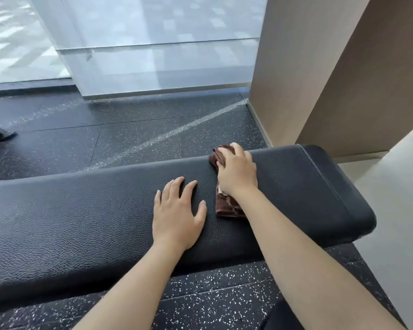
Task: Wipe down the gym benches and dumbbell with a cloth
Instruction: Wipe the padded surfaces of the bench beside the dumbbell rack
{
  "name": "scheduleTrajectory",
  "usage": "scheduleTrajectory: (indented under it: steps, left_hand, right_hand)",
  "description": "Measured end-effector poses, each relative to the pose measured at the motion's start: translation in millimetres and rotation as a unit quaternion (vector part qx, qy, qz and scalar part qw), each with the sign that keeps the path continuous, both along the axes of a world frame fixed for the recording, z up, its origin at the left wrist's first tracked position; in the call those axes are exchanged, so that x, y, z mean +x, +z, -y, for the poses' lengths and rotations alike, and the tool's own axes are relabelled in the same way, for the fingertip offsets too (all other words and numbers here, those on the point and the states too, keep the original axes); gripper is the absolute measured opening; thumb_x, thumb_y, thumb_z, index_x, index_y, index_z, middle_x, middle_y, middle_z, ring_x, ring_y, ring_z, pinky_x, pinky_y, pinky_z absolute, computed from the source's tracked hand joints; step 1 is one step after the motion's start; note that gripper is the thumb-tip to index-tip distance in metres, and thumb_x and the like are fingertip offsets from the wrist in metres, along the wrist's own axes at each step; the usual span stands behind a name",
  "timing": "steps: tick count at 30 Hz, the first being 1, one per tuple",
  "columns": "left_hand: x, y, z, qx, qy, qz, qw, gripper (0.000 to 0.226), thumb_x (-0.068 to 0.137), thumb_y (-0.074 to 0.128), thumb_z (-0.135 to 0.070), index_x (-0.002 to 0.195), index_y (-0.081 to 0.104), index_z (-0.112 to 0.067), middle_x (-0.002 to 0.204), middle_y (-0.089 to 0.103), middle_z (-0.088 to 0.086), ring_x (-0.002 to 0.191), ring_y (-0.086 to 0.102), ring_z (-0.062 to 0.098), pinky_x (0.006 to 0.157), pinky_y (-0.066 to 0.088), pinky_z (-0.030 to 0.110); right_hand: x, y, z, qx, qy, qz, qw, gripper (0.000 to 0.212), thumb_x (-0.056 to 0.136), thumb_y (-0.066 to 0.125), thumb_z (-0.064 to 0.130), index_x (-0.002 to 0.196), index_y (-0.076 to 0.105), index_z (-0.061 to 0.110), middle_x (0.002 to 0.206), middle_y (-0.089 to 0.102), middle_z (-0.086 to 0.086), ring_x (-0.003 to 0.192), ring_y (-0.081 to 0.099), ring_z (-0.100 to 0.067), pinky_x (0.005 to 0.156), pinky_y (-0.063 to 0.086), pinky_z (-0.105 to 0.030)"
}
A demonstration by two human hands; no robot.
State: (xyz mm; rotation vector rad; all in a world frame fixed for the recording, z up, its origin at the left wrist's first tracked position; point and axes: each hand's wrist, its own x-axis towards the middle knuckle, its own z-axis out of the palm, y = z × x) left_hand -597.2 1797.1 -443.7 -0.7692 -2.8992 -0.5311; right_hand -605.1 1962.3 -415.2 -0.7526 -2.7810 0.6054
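Cloth (pixel 227 206), brown: laid on black padded bench (pixel 81 222) near its right end, gripped under curled fingers of right hand (pixel 236 173). Left hand (pixel 177 215): laid flat on the bench beside it, fingers spread.

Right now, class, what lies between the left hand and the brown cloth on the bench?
In the head view, only a narrow strip of bare bench lies between the left hand and the brown cloth under the right hand.
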Motion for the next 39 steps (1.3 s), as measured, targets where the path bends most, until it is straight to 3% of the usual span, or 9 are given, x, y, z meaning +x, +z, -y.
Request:
scheduleTrajectory:
  steps: [4, 7, 10, 13, 23, 28, 31, 33, 39]
  left_hand:
    - [0, 3, -3, -0.042, -0.013, -0.001, 0.999, 0.057, 0.091, 0.034, -0.046, 0.142, 0.032, -0.022, 0.15, 0.027, 0.006, 0.14, 0.018, 0.023, 0.116, 0.009, 0.045]
    - [-5, 7, -12, -0.06, -0.071, -0.007, 0.996, 0.056, 0.092, 0.036, -0.035, 0.142, 0.032, -0.01, 0.149, 0.03, 0.012, 0.137, 0.024, 0.026, 0.115, 0.018, 0.04]
    - [-6, 11, -32, 0.005, -0.032, 0.039, 0.999, 0.051, 0.091, 0.04, -0.032, 0.14, 0.039, -0.015, 0.148, 0.033, 0.009, 0.137, 0.025, 0.024, 0.115, 0.015, 0.042]
    - [1, 2, -44, -0.001, -0.015, 0.02, 1.0, 0.054, 0.09, 0.038, -0.042, 0.141, 0.036, -0.024, 0.15, 0.029, 0.004, 0.14, 0.018, 0.021, 0.115, 0.006, 0.048]
    - [-6, 0, -43, -0.001, -0.018, 0.017, 1.0, 0.057, 0.088, 0.039, -0.048, 0.14, 0.037, -0.025, 0.149, 0.03, 0.002, 0.14, 0.018, 0.019, 0.116, 0.004, 0.046]
    - [1, 7, -59, 0.01, -0.196, 0.018, 0.98, 0.047, 0.09, 0.045, -0.018, 0.137, 0.044, -0.017, 0.144, 0.042, 0.006, 0.134, 0.034, 0.023, 0.113, 0.025, 0.039]
    - [10, 10, -90, 0.035, -0.133, 0.063, 0.988, 0.049, 0.091, 0.042, -0.029, 0.14, 0.039, -0.021, 0.149, 0.035, 0.001, 0.139, 0.025, 0.019, 0.117, 0.013, 0.043]
    - [15, 3, -102, 0.004, -0.106, 0.029, 0.994, 0.052, 0.092, 0.035, -0.042, 0.142, 0.034, -0.026, 0.152, 0.029, -0.002, 0.141, 0.018, 0.017, 0.116, 0.007, 0.044]
    - [11, -4, -104, -0.006, -0.098, -0.001, 0.995, 0.057, 0.088, 0.029, -0.052, 0.14, 0.035, -0.029, 0.148, 0.032, -0.004, 0.139, 0.022, 0.017, 0.117, 0.012, 0.045]
  right_hand:
    - [-2, 4, -2, -0.023, 0.017, -0.003, 1.0, 0.041, 0.093, 0.046, 0.026, 0.135, 0.044, 0.03, 0.149, 0.029, 0.0, 0.129, 0.032, -0.028, 0.104, 0.032, -0.045]
    - [23, 2, -8, -0.034, 0.009, -0.015, 0.999, 0.043, 0.092, 0.049, 0.024, 0.134, 0.046, 0.031, 0.148, 0.03, 0.002, 0.128, 0.034, -0.027, 0.102, 0.034, -0.044]
    - [51, -5, -27, -0.019, -0.047, -0.03, 0.998, 0.042, 0.092, 0.049, 0.025, 0.133, 0.047, 0.029, 0.148, 0.032, 0.003, 0.126, 0.036, -0.027, 0.1, 0.036, -0.045]
    - [49, -7, -50, -0.008, -0.086, -0.044, 0.995, 0.039, 0.092, 0.049, 0.025, 0.132, 0.049, 0.026, 0.146, 0.034, 0.001, 0.125, 0.036, -0.03, 0.101, 0.037, -0.046]
    - [36, 1, -57, -0.008, -0.047, -0.009, 0.999, 0.044, 0.093, 0.046, 0.023, 0.136, 0.043, 0.029, 0.149, 0.029, 0.001, 0.128, 0.033, -0.028, 0.103, 0.033, -0.044]
    - [120, -10, -38, 0.017, -0.075, -0.03, 0.997, 0.043, 0.091, 0.05, 0.022, 0.133, 0.047, 0.031, 0.148, 0.032, 0.004, 0.128, 0.034, -0.024, 0.098, 0.036, -0.043]
    - [127, -8, -58, 0.024, -0.14, -0.033, 0.989, 0.041, 0.092, 0.049, 0.025, 0.132, 0.049, 0.029, 0.147, 0.034, 0.002, 0.127, 0.036, -0.025, 0.099, 0.036, -0.042]
    - [110, -5, -75, 0.026, -0.139, -0.029, 0.989, 0.04, 0.093, 0.049, 0.025, 0.133, 0.049, 0.027, 0.148, 0.034, 0.001, 0.128, 0.036, -0.027, 0.101, 0.035, -0.043]
    - [55, -3, -113, 0.024, -0.111, -0.023, 0.993, 0.038, 0.094, 0.046, 0.025, 0.132, 0.049, 0.027, 0.146, 0.035, 0.0, 0.126, 0.036, -0.029, 0.103, 0.033, -0.043]
